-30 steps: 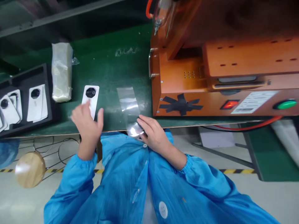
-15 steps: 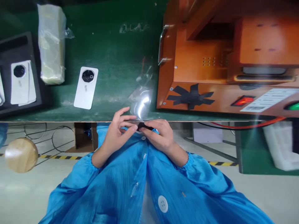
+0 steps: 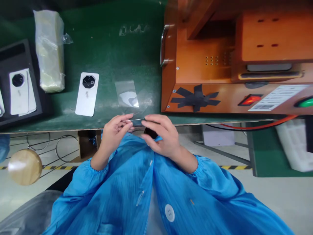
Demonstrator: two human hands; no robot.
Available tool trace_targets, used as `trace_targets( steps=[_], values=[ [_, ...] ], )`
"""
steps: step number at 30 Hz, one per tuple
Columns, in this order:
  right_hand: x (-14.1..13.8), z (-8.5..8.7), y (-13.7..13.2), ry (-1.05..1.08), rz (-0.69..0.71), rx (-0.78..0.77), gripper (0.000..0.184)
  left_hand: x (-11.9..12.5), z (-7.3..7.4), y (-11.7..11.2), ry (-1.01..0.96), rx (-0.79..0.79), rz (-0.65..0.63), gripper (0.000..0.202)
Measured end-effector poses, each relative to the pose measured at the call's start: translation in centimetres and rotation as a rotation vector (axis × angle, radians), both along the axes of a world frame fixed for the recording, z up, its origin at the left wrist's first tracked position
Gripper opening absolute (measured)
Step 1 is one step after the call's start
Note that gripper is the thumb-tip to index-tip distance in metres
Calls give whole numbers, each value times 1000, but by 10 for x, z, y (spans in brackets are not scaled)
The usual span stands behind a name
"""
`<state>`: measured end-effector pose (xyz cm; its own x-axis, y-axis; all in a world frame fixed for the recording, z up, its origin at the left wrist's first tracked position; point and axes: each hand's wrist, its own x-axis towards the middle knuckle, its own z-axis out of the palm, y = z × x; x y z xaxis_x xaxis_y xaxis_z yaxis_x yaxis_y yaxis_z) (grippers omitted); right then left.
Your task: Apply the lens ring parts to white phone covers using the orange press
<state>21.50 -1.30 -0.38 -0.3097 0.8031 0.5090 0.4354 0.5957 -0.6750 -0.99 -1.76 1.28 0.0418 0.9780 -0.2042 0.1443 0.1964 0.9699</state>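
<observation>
Near the table's front edge, my left hand (image 3: 115,132) pinches the end of a thin clear sheet (image 3: 133,120), seen almost edge-on. My right hand (image 3: 163,133) is at the sheet's other end, fingertips touching it and thumb held apart below. A dark patch shows between that thumb and the fingers; I cannot make out what it is. Just beyond my hands, a rectangular clear film (image 3: 127,94) lies on the green table and reflects light. A white phone back panel (image 3: 86,98) with a round black camera area lies to the left.
A dark tray (image 3: 36,62) at far left holds several white panels (image 3: 19,98). Beside it lies a plastic-wrapped yellowish block (image 3: 50,52). An orange machine (image 3: 171,75) with a lit red switch (image 3: 250,100) and green button stands right. Below left is a round wooden stool (image 3: 25,167).
My hands have drawn slightly apart, and my right thumb has spread from its fingers. The thin sheet's edge now shows between them. The shiny film beyond now lies flat on the table.
</observation>
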Motion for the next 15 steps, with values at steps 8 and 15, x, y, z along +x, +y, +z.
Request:
trace_targets(
  steps=[8, 15],
  values=[
    [-28, 2, 25, 24, -21, -74, 14, -6, 6, 17, 395, 313, -76, 17],
    [-23, 2, 18, -43, -144, 46, 18, -24, 5, 39, 621, 520, -269, 53]
  ],
)
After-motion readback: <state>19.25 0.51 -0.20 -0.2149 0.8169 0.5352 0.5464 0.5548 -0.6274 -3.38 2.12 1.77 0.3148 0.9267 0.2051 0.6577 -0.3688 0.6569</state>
